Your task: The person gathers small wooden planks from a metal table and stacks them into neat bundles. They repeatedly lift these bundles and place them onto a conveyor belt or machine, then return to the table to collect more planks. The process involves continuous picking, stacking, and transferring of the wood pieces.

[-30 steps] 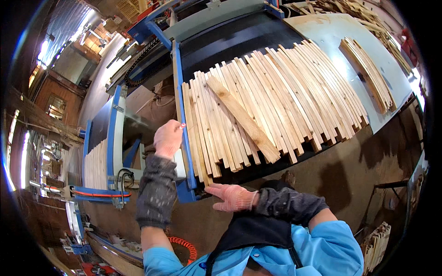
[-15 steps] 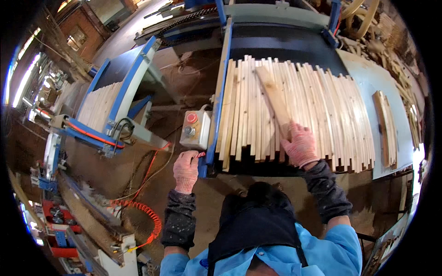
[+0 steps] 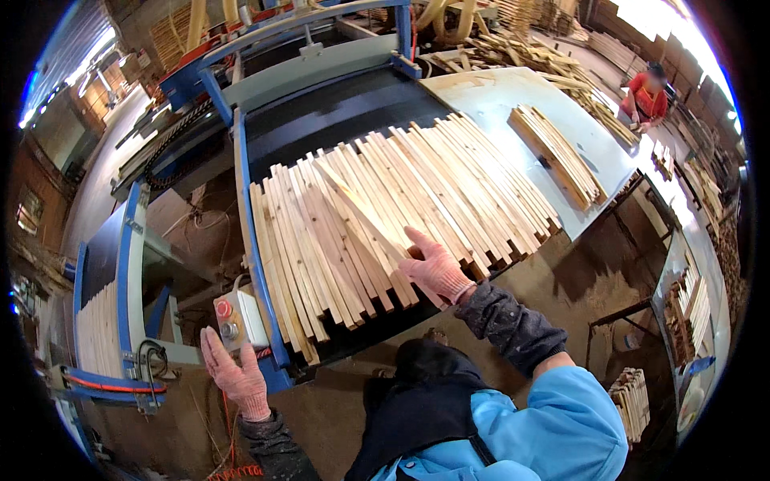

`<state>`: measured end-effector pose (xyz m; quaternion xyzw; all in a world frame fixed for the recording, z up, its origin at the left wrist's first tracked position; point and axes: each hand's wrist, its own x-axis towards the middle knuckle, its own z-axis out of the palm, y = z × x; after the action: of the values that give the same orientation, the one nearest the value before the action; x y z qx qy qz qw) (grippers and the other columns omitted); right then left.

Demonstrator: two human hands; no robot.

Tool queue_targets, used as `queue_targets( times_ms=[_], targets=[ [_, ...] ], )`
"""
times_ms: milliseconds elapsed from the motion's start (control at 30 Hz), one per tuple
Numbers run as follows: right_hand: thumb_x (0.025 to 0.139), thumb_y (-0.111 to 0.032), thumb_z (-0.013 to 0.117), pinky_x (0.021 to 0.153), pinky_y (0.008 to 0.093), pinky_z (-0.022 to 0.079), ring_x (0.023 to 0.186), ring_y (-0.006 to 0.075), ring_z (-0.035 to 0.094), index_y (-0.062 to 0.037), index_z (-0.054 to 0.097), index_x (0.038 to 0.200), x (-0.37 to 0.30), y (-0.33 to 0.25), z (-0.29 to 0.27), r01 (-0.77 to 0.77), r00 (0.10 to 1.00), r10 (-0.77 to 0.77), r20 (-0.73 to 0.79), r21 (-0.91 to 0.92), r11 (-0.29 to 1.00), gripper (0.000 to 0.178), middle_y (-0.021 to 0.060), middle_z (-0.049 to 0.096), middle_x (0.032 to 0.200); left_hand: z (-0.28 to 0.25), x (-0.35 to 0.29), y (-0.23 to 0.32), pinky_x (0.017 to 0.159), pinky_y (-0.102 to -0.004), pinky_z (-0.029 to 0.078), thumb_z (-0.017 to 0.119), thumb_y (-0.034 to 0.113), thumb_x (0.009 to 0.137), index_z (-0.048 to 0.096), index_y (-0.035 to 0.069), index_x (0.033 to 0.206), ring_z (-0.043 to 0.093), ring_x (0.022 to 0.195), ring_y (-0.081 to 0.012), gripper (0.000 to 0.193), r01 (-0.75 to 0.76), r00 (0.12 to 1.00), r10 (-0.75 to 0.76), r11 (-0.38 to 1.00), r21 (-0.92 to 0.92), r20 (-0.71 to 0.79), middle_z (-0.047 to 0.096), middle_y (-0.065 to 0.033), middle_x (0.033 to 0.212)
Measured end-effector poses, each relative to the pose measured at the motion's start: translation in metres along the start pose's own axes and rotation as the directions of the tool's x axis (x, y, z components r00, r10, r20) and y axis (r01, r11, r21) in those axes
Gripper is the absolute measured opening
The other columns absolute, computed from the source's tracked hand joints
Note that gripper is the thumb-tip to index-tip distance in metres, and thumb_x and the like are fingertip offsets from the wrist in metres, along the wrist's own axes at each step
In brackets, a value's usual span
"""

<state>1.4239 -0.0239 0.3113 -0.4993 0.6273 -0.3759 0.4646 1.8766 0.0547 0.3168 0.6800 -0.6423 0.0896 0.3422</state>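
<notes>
My left hand (image 3: 237, 375), in a pink knit glove, is open with fingers spread beside a grey control box (image 3: 247, 319) with a red button. A loose wooden board (image 3: 357, 204) lies slantwise on top of a row of pale wooden strips (image 3: 437, 180). My right hand (image 3: 437, 268), gloved alike, is closed over the board's near end, index finger and thumb showing; the fingers' undersides are hidden. Packed side by side with uneven near ends, the strips rest on the black bed (image 3: 345, 108) of a blue-framed machine.
On a pale sheet (image 3: 473, 84) at the right lies a bundle of strips (image 3: 561, 156). Scrap wood (image 3: 553, 72) is heaped behind. A person in red (image 3: 644, 100) is at the far right. A second blue-framed stand (image 3: 128, 272) holding strips is on the left.
My left hand has lifted from the machine's corner and spread its fingers beside the control box. The view has turned right, bringing the other person in. My right hand stays at the board.
</notes>
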Motion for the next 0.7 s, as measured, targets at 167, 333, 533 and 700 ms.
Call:
queue_targets(
  times_ms=[167,333,533,700],
  targets=[
    [0.098,-0.013,0.075,0.086,0.0384,0.065,0.097,0.023,0.07,-0.0011,0.023,0.173,-0.037,0.015,-0.045,-0.006,0.992,0.086,-0.097,0.631,0.776,0.091,0.0182,0.068,0.118,0.004,0.014,0.008,0.128,-0.0544,0.034,0.07,0.029,0.097,0.046,0.002,0.162,0.045,0.153,-0.043,0.074,-0.059,0.988,0.045,0.994,0.09,0.148,0.047,-0.0231,0.167],
    [0.094,-0.003,0.071,0.086,0.0381,0.063,0.101,0.0231,0.07,-0.0023,0.021,0.174,-0.074,0.031,-0.084,0.075,0.948,0.126,-0.292,0.59,0.804,0.094,0.0184,0.065,0.122,-0.003,0.01,0.002,0.128,-0.055,0.034,0.075,0.027,0.093,0.049,0.003,0.16,0.047,0.151,-0.0428,0.076,-0.07,0.977,0.037,0.986,0.152,0.209,0.05,-0.0234,0.165],
    [0.096,-0.008,0.076,0.088,0.0369,0.062,0.104,0.0219,0.07,-0.0047,0.024,0.174,-0.091,0.064,-0.119,0.134,0.954,0.077,-0.289,0.644,0.753,0.094,0.0138,0.065,0.126,-0.001,0.002,0.04,0.128,-0.0502,0.034,0.069,0.014,0.1,0.047,0.003,0.162,0.041,0.157,-0.0406,0.067,0.105,0.988,-0.107,0.994,0.021,0.107,0.047,-0.0231,0.167],
    [0.097,-0.005,0.077,0.09,0.0355,0.06,0.108,0.0202,0.069,-0.0053,0.022,0.175,-0.105,0.09,-0.165,0.157,0.962,0.039,-0.272,0.661,0.734,0.095,0.0139,0.066,0.131,0.035,-0.046,0.163,0.122,-0.0431,0.044,0.064,0.012,0.107,0.052,0.002,0.159,0.054,0.147,-0.0299,0.054,0.308,0.951,-0.239,0.733,-0.607,0.194,0.054,-0.0175,0.162]
  ],
)
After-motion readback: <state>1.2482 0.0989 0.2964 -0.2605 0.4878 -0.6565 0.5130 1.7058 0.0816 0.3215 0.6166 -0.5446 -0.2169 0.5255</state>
